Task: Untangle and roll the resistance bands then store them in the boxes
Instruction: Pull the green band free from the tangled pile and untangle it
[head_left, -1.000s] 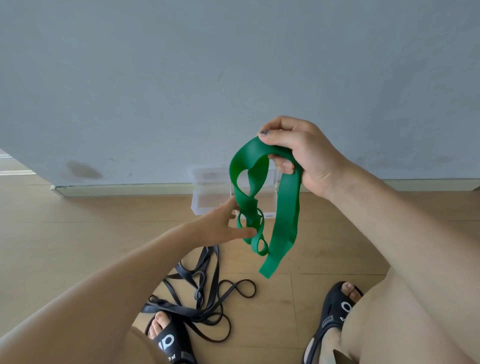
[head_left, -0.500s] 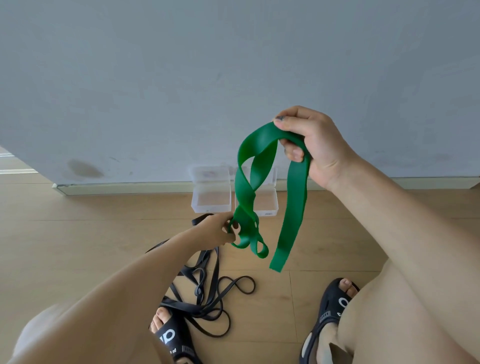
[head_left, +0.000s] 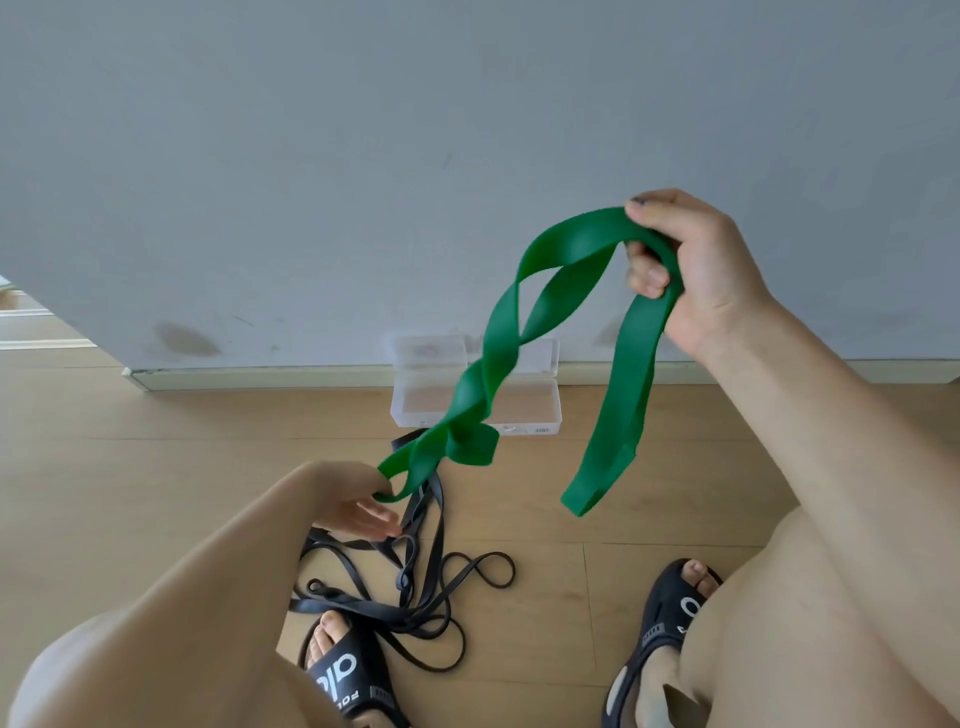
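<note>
The left hand (head_left: 358, 506) was mostly hidden behind its own forearm, so its hold on the green band (head_left: 498, 358) could only be guessed, perhaps a pinch. That band covered part of the clear boxes (head_left: 423, 387). Both sandals (head_left: 657, 631) were cut off below.

The green band (head_left: 558, 283), pinched in the right hand (head_left: 696, 265) and caught lower down by the left hand (head_left: 358, 506), reads as smooth rubber with a soft satin sheen along its flat twisted faces. Just below the left hand the black bands (head_left: 415, 587) look like thinner rubber, slick, catching small glints, while beyond both hands the boxes (head_left: 475, 387) are clear, glossy hard plastic. Under it all the floor (head_left: 156, 467) shows pale wood-grain planks with a matt finish, the wall (head_left: 363, 156) behind is flat matt paint with a few scuffs, and the black sandals (head_left: 665, 629) look like matt moulded rubber.
</note>
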